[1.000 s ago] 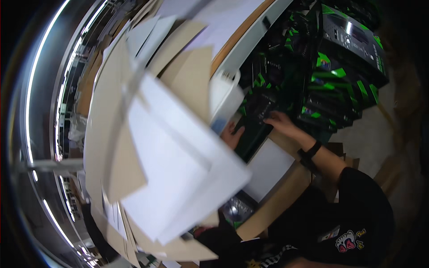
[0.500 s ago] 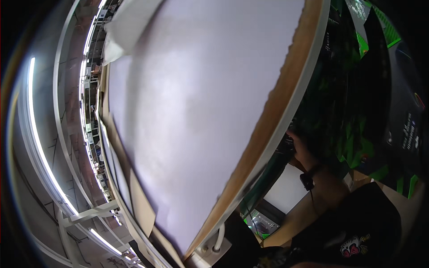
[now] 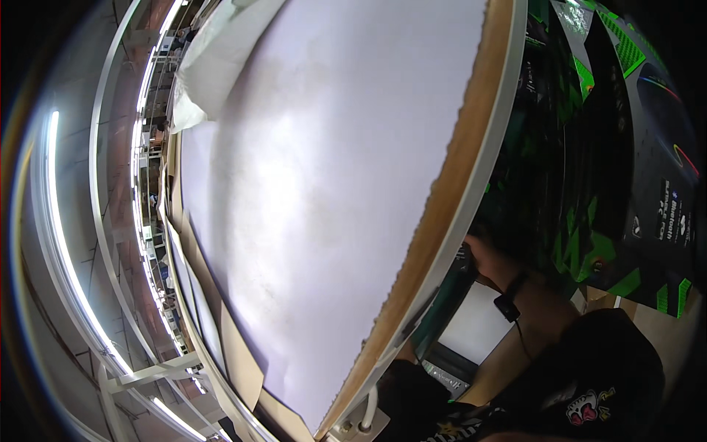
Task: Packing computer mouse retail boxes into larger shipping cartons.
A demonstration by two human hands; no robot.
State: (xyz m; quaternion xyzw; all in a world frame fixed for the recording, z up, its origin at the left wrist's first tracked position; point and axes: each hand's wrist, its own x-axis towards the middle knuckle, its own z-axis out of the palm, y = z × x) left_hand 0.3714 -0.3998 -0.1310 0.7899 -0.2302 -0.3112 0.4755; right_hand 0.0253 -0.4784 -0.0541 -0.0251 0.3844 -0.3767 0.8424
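Note:
My right hand [image 3: 484,259] comes in from the lower right, a dark band and small device [image 3: 507,306] on its wrist. Its fingers curl against a dark object with pale marks [image 3: 462,256], partly hidden behind the bench edge. I cannot make out what kind of thing this is. A dark green strip [image 3: 440,306] runs from there toward my other sleeve. Only a sliver of skin, apparently my left hand [image 3: 406,351], shows beside the bench edge; its fingers are hidden. Black boxes with green patterns [image 3: 589,243] stand close beyond my right hand.
A bench top [image 3: 317,184] covered with pale sheeting fills the middle, with torn brown card [image 3: 434,199] along its pale rim. Folded cardboard [image 3: 239,361] lies at its left edge. A white rectangular surface [image 3: 475,320] lies below my right forearm. A white cable [image 3: 370,405] hangs near the bench corner.
My view has shifted slightly, so the bench edge sits further left and the boxes show more sharply. My right hand appears a little lower and further left, beside the dark object.

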